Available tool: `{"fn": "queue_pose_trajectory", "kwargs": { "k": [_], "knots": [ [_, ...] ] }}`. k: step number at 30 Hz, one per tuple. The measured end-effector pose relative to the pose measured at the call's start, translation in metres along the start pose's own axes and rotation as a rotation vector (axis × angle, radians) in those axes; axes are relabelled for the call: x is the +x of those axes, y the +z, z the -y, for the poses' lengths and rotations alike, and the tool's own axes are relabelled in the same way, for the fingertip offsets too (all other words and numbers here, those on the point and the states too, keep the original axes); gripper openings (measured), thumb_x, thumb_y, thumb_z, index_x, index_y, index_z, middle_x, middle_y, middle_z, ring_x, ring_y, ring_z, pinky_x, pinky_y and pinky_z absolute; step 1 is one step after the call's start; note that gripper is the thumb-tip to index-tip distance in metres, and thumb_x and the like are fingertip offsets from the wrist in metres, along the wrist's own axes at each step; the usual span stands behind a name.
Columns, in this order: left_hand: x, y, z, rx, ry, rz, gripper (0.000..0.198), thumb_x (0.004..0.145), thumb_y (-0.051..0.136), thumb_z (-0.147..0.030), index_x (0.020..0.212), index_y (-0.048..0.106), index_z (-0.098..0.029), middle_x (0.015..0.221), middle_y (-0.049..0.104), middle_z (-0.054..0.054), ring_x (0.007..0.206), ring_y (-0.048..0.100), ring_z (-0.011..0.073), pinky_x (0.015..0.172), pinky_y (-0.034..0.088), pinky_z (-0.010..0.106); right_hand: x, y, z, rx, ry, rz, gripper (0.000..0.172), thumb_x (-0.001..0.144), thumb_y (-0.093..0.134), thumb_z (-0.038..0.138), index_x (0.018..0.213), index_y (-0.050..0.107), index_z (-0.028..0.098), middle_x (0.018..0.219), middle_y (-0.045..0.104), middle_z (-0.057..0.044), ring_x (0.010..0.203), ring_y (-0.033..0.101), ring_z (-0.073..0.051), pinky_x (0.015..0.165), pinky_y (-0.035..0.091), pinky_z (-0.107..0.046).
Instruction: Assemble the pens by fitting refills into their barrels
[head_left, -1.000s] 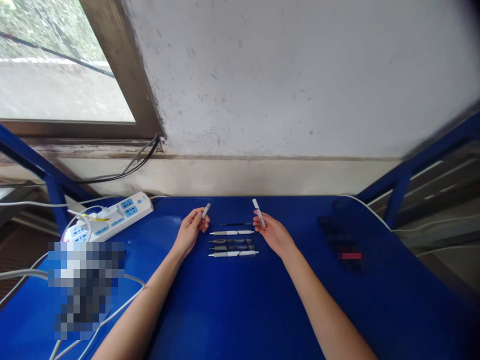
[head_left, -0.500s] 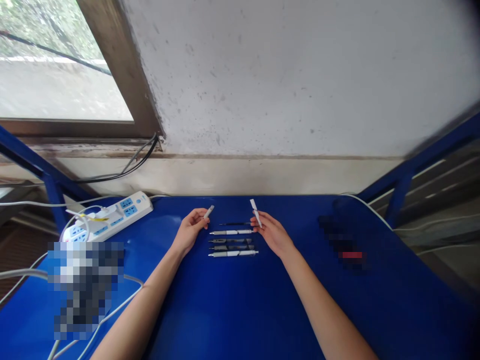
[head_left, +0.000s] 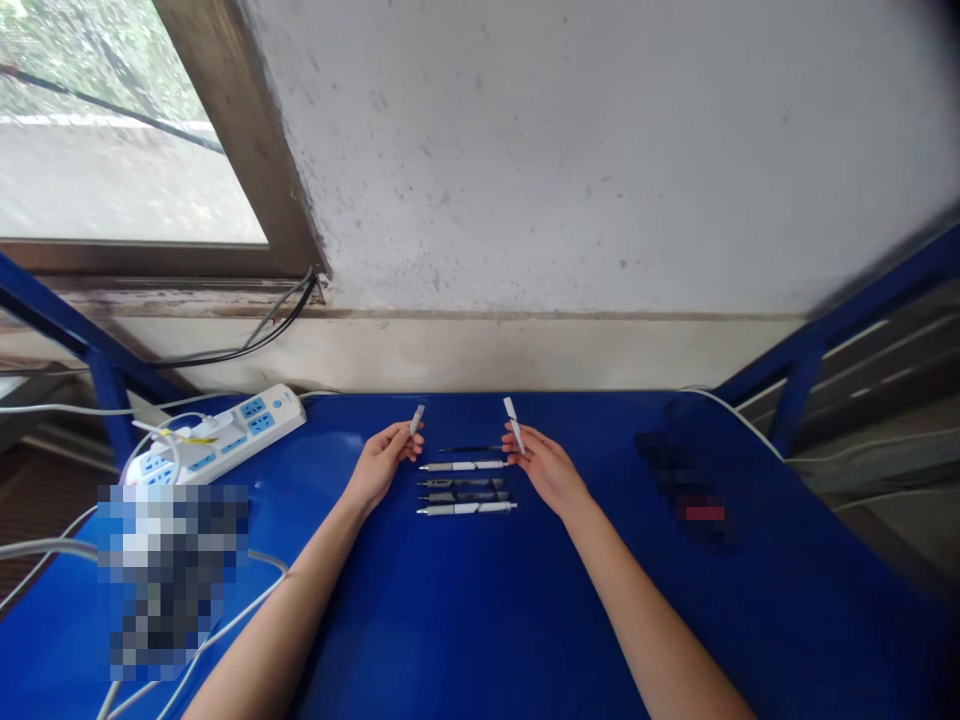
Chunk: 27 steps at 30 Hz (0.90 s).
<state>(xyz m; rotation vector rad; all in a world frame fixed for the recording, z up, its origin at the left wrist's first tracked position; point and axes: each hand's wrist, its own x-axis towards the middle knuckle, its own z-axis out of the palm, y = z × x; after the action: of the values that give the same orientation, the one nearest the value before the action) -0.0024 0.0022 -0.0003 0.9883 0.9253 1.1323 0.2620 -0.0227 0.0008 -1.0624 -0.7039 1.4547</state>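
My left hand pinches a short grey pen front section between thumb and fingers, its narrow end tilted up. Held in my right hand is a white pen barrel, leaning up and to the left. The two pen parts are well apart. On the table between the hands lies a thin dark pen refill. Below it, side by side, are a white and grey pen, two dark pens and another white and grey pen. My right fingertips are close to the right end of the upper white pen.
The pens lie on a blue table against a wall. A white power strip with plugs and cables stands at the left, near a blurred-out object. Another blurred dark and red object lies at the right. Blue frame bars flank the table.
The grey front section in my left hand has tipped more upright and shifted slightly left. My right hand, with the white barrel, has moved very slightly right. The pens on the table stay put.
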Motion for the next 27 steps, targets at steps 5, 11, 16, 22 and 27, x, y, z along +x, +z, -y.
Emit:
{"fn": "queue_pose_trajectory", "kwargs": {
  "k": [5,11,16,22,27],
  "knots": [
    [0.0,0.0,0.0,0.002,0.013,0.004,0.034,0.08,0.068,-0.04,0.101,0.065,-0.013,0.083,0.063,0.004,0.071,0.055,0.0105,0.065,0.043,0.022,0.003,-0.005,-0.002,-0.162,-0.116,-0.025,0.036,0.07,0.074,0.044,0.095,0.072,0.019,0.085,0.071,-0.008,0.077,0.065,-0.021,0.061,0.049,-0.031],
    [-0.001,-0.001,0.001,0.032,0.061,0.003,0.028,0.076,0.073,-0.035,0.092,0.061,-0.016,0.081,0.062,0.002,0.068,0.054,0.0093,0.064,0.042,0.021,0.01,-0.022,-0.007,-0.82,-0.434,-0.208,0.026,0.079,0.062,0.037,0.096,0.07,0.019,0.09,0.071,-0.009,0.083,0.064,-0.025,0.073,0.049,-0.037],
    [-0.001,-0.001,0.0,0.053,0.058,-0.001,0.028,0.077,0.072,-0.036,0.093,0.06,-0.016,0.08,0.062,0.002,0.067,0.054,0.0095,0.064,0.042,0.022,0.008,-0.026,-0.008,-1.191,-0.616,-0.252,0.022,0.082,0.053,0.026,0.094,0.07,0.019,0.086,0.071,-0.009,0.08,0.06,-0.025,0.076,0.048,-0.039],
    [-0.001,0.0,0.0,0.037,0.055,0.001,0.028,0.078,0.071,-0.037,0.094,0.061,-0.016,0.082,0.062,0.002,0.069,0.055,0.01,0.064,0.044,0.022,0.008,-0.028,-0.01,-1.346,-0.707,-0.257,0.017,0.084,0.053,0.024,0.085,0.069,0.018,0.084,0.067,-0.01,0.081,0.055,-0.027,0.076,0.047,-0.04],
    [-0.001,0.001,-0.001,0.008,0.024,-0.017,0.031,0.078,0.07,-0.04,0.096,0.063,-0.015,0.081,0.061,0.003,0.069,0.056,0.0108,0.064,0.045,0.022,0.009,-0.026,-0.008,-1.305,-0.763,-0.184,0.018,0.084,0.057,0.024,0.097,0.068,0.019,0.095,0.064,-0.009,0.089,0.055,-0.026,0.084,0.045,-0.04]
  ]
}}
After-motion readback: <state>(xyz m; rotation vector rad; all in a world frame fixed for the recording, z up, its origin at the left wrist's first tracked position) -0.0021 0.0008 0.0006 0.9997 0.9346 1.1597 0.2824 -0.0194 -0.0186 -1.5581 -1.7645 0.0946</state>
